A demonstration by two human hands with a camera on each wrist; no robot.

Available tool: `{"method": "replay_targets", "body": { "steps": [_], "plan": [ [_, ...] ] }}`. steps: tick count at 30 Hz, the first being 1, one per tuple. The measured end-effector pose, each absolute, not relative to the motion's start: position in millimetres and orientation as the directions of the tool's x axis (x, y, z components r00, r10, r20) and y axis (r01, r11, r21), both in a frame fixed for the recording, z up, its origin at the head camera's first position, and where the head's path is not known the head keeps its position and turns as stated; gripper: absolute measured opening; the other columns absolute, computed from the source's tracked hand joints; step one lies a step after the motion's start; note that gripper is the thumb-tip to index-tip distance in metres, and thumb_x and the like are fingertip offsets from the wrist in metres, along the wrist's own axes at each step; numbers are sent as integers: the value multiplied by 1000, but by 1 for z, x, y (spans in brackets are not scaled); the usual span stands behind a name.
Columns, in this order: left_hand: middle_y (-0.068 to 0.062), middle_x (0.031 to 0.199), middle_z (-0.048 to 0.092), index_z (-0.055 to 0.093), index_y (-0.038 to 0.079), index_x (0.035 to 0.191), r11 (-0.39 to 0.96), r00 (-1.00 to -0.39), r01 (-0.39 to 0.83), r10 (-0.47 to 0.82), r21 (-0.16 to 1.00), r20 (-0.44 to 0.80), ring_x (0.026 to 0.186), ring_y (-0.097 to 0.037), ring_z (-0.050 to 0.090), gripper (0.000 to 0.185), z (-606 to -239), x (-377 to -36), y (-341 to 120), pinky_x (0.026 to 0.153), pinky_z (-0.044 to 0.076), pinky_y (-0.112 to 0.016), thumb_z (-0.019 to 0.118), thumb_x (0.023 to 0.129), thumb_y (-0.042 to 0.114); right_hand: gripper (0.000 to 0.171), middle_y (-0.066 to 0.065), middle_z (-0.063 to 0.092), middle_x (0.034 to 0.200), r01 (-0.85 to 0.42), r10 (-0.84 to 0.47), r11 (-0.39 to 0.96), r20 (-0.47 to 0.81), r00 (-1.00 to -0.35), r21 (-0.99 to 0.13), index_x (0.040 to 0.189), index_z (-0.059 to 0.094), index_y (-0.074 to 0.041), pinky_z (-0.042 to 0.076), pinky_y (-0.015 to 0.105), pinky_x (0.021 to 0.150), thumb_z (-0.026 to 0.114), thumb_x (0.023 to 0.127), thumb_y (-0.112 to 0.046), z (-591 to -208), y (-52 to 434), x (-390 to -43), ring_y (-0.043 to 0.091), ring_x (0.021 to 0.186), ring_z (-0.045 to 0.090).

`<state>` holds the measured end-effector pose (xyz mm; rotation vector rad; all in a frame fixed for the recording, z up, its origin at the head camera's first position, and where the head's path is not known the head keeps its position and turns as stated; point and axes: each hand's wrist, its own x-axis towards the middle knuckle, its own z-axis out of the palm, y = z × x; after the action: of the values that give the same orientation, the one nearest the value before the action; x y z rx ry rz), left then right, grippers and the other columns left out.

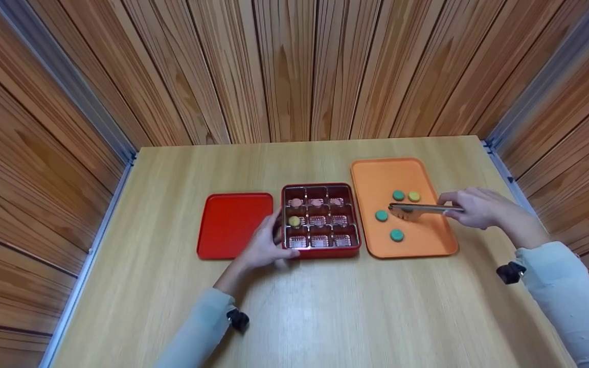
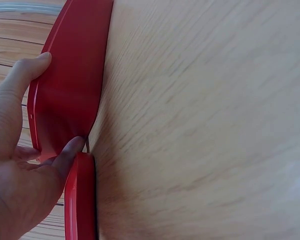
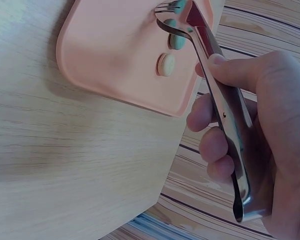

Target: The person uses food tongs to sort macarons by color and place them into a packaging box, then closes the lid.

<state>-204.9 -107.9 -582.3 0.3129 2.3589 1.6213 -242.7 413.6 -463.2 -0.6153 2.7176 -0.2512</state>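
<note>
My left hand (image 1: 264, 245) grips the front left corner of a red box (image 1: 321, 252), thumb against its front wall and fingers at its left side. The box has a clear insert of square compartments. Pink macarons (image 1: 316, 202) sit in the back row, and a yellow macaron (image 1: 294, 221) is in the middle row's left compartment. Metal tongs (image 3: 227, 110) are in my right hand (image 1: 478, 207), held over the orange tray (image 1: 427, 245). Green macarons (image 1: 397, 235) and a yellow one lie there. Whether the tongs' tips touch a green macaron I cannot tell.
A red lid (image 1: 228, 225) lies flat left of the box, close to my left fingers. The tray stands right beside the box. Wooden panel walls (image 1: 294, 71) enclose the table (image 1: 325, 306) at the back and sides.
</note>
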Motion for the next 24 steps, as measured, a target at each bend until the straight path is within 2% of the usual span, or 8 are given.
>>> {"method": "replay_targets", "body": {
  "steps": [10, 17, 24],
  "plan": [
    [-25, 176, 40, 21, 10, 181, 372, -944, 46, 321, 927, -82, 166, -44, 39, 130, -581, -205, -108, 142, 29, -61, 103, 80, 22, 22, 1, 65, 86, -391, -454, 885, -287, -843, -251, 130, 73, -12, 41, 26, 50, 68, 109, -17, -458, 411, -243, 13, 60, 53],
    [-23, 176, 39, 21, 12, 181, 352, -942, 21, 321, 936, -100, 166, -41, 39, 128, -581, -204, -108, 141, 33, -58, 102, 82, 21, 24, 0, 65, 85, -403, -462, 880, -264, -846, -251, 132, 74, -12, 40, 26, 51, 68, 109, -17, -452, 407, -244, 13, 62, 52],
    [-21, 177, 39, 22, 13, 181, 360, -941, 6, 317, 933, -117, 166, -40, 38, 128, -580, -204, -107, 141, 34, -57, 102, 82, 21, 25, -4, 54, 74, -410, -464, 879, -245, -851, -243, 133, 75, -11, 35, 23, 51, 69, 110, -17, -440, 395, -247, 11, 58, 46]
  ]
}}
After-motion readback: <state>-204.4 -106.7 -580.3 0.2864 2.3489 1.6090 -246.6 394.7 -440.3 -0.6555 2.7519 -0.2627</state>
